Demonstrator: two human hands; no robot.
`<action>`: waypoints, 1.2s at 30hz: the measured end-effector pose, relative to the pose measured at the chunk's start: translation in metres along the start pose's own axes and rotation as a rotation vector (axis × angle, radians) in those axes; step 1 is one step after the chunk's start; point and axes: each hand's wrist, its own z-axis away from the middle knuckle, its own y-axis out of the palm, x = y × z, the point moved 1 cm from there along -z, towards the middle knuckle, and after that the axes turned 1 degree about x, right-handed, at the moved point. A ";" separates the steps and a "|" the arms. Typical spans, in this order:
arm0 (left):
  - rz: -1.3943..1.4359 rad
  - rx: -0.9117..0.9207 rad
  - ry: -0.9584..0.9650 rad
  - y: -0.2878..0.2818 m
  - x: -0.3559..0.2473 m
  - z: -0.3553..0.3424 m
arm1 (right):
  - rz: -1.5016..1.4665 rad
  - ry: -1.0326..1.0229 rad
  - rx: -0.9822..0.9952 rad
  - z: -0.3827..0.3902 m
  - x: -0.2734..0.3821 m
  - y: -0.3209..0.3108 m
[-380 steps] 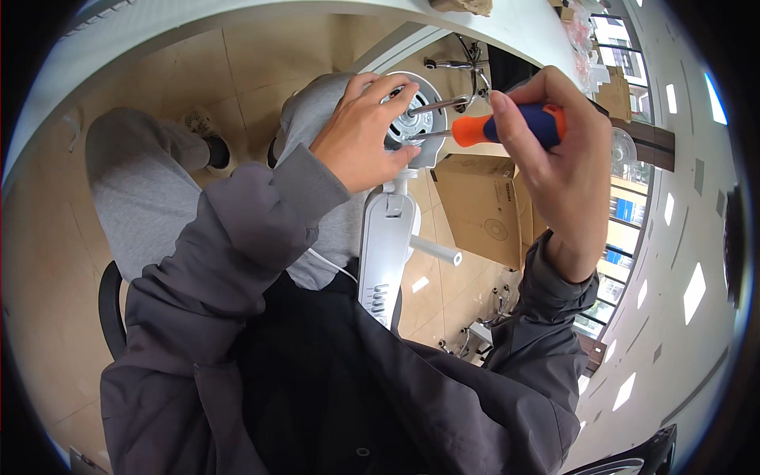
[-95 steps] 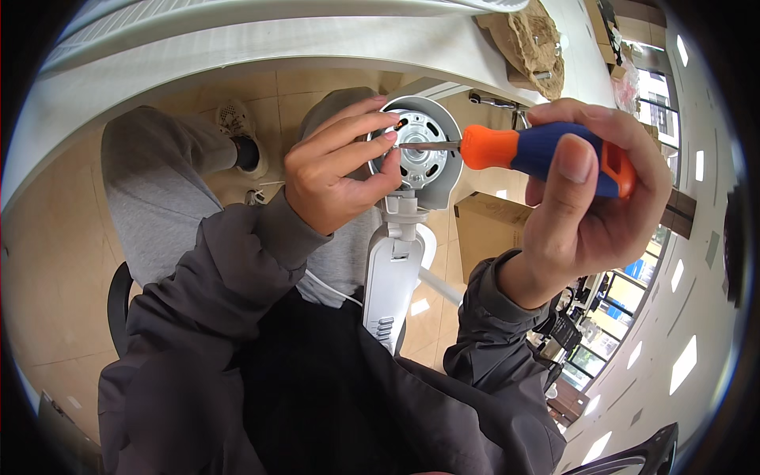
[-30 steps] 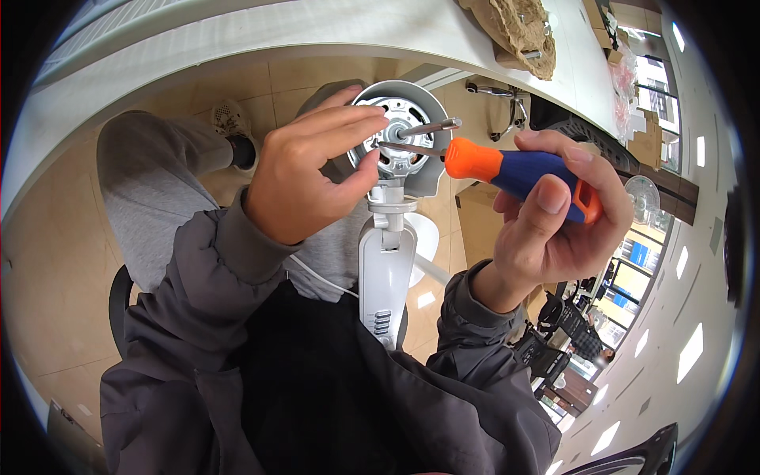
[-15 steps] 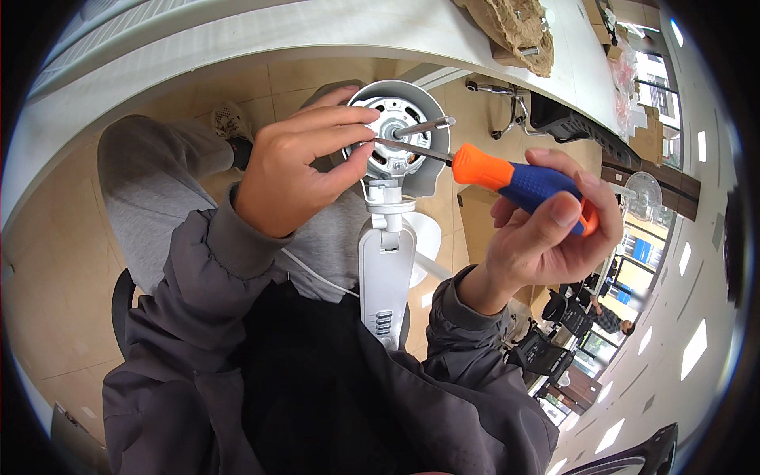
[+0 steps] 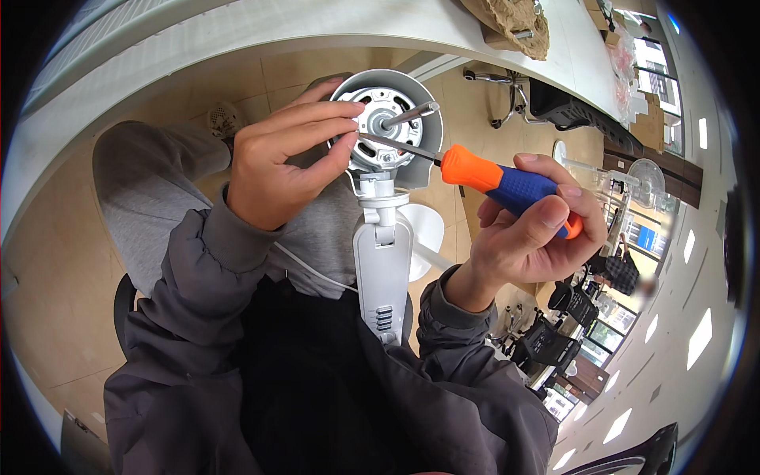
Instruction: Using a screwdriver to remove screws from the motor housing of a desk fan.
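In my right hand (image 5: 542, 222) is a screwdriver (image 5: 514, 188) with an orange and blue handle, its shaft slanting up to the left. The screwdriver's tip meets the left side of a round fan motor (image 5: 385, 150), between the fingers of my left hand (image 5: 293, 150). Those fingertips and the thumb close in around the tip; whatever they pinch is too small or hidden to make out. A metal shaft (image 5: 412, 115) sticks out from the motor's middle. The motor sits in a grey housing (image 5: 431, 142) on top of a white fan stand (image 5: 384, 269) standing upright before me.
A white table (image 5: 317, 24) runs across the far side, with crumpled brown paper (image 5: 514, 28) on it. A cable (image 5: 309, 269) crosses my lap. Black office chairs (image 5: 546, 340) and a person (image 5: 621, 269) are off to the right, beyond a clear fan blade (image 5: 645, 182).
My hands, the screwdriver and the fan head have shifted slightly left in view. The screwdriver's tip stays at the motor's left side, and both hands keep their grip.
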 end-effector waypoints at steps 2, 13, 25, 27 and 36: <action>-0.022 -0.028 0.027 0.000 0.002 0.000 | -0.004 0.002 -0.010 0.001 -0.001 0.000; 0.079 -0.036 -0.046 0.005 0.002 0.002 | -0.050 0.072 -0.120 0.005 0.006 0.006; 0.088 0.017 -0.064 0.000 0.000 0.002 | 0.029 0.067 -0.134 0.013 0.014 -0.003; 0.095 0.009 -0.067 0.002 0.001 0.003 | 0.037 0.049 -0.137 0.016 0.016 -0.002; 0.048 0.015 -0.035 0.002 -0.001 0.002 | 0.201 -0.113 -0.043 0.028 0.017 -0.002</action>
